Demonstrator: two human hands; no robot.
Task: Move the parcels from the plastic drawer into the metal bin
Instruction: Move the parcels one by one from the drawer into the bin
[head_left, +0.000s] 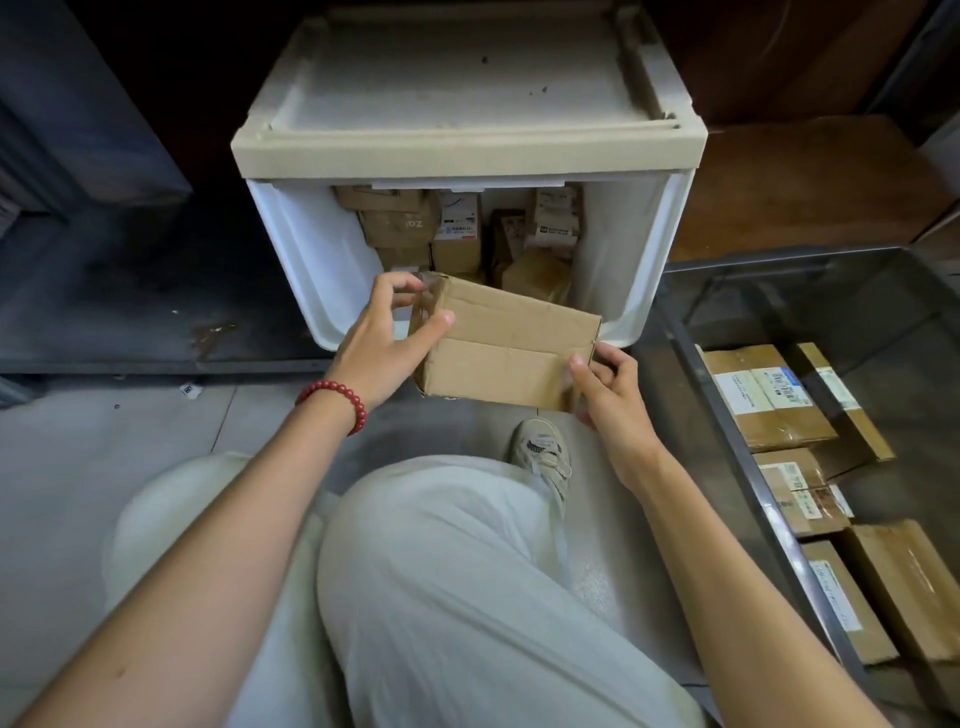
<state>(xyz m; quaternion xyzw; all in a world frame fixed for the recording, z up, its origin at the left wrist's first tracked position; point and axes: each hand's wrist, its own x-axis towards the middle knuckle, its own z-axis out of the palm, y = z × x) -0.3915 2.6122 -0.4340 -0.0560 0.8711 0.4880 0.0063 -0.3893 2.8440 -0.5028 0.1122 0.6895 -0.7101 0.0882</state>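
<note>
At the open front of the plastic drawer (311, 249), both hands hold one cardboard parcel (509, 348). The left hand (387, 332) is curled over its upper-left corner and the right hand (610, 395) pinches its lower-right corner. The parcel is over the drawer's front lip, long axis left to right and slightly tilted. The metal bin (727, 431) lies to the right, nearer the right hand. More stacked parcels (457, 228) stand inside the drawer and delivered parcels (769, 400) lie in the bin. Judgement: the next move is a carry to the right.

Both forearms bare, extended forward. Left hand (387, 345) grips cardboard box (511, 358) at left end, thumb on top face; right hand (615, 389) curls round right corner.
</note>
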